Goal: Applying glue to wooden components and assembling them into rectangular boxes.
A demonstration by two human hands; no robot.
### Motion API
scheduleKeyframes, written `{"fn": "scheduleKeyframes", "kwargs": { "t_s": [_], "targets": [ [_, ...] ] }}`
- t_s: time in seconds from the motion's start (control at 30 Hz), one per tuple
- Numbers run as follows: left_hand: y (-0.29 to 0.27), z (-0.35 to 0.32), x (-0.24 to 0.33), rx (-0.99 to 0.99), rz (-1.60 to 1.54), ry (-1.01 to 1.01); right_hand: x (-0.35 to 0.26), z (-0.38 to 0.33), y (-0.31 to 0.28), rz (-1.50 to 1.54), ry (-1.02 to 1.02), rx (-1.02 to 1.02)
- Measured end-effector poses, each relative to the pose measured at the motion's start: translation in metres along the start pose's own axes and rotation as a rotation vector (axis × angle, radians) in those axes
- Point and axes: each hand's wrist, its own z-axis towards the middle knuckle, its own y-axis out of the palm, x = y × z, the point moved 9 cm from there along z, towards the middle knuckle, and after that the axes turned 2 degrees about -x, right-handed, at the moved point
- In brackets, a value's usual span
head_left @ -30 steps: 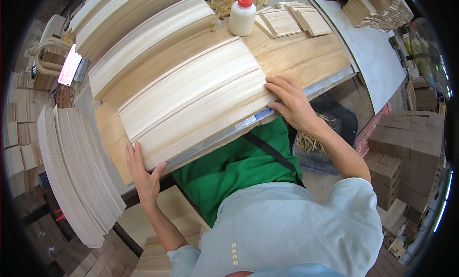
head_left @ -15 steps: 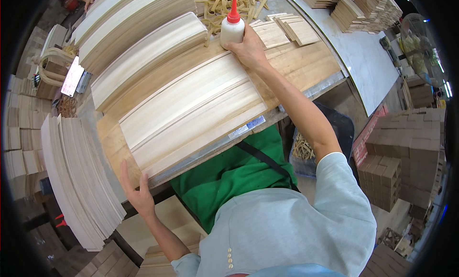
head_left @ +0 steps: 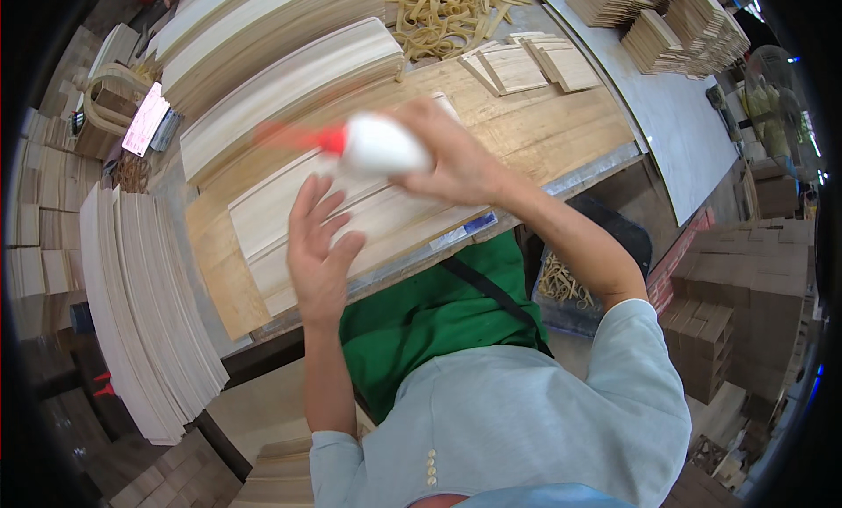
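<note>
There is one bottle (head_left: 383, 146), one green apron (head_left: 395, 333) and four shirt buttons (head_left: 431, 461).

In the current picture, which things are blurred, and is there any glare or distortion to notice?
Head view: the white bottle and its red nozzle are smeared, the right hand holding it is blurred, the left hand looks clearer. Same head view: the panel at upper left is very bright; stacked boards at left look bowed, probably by the fisheye; corners go black.

A pale side table (head_left: 675, 135) stands right, bright lights (head_left: 815, 140) beyond it.
</note>
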Motion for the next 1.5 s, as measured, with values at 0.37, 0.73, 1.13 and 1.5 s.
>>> {"fn": "scheduleKeyframes", "kwargs": {
  "t_s": [0.37, 0.73, 1.13, 1.5],
  "targets": [
    [-0.001, 0.006, -0.025, 0.191, -0.469, 0.077, -0.006, -0.025, 0.084, 1.595, 0.356, 0.286],
    [-0.053, -0.006, -0.005, -0.265, 1.094, 0.118, 0.036, 0.014, 0.031, 1.416, 0.354, 0.401],
    [-0.085, -0.010, -0.031, -0.415, 1.167, 0.067, 0.020, 0.112, 0.120, 1.270, 0.336, 0.123],
    [-0.088, -0.010, -0.024, -0.358, 1.151, 0.140, 0.010, 0.140, 0.153, 1.227, 0.319, 0.028]
  ]
}}
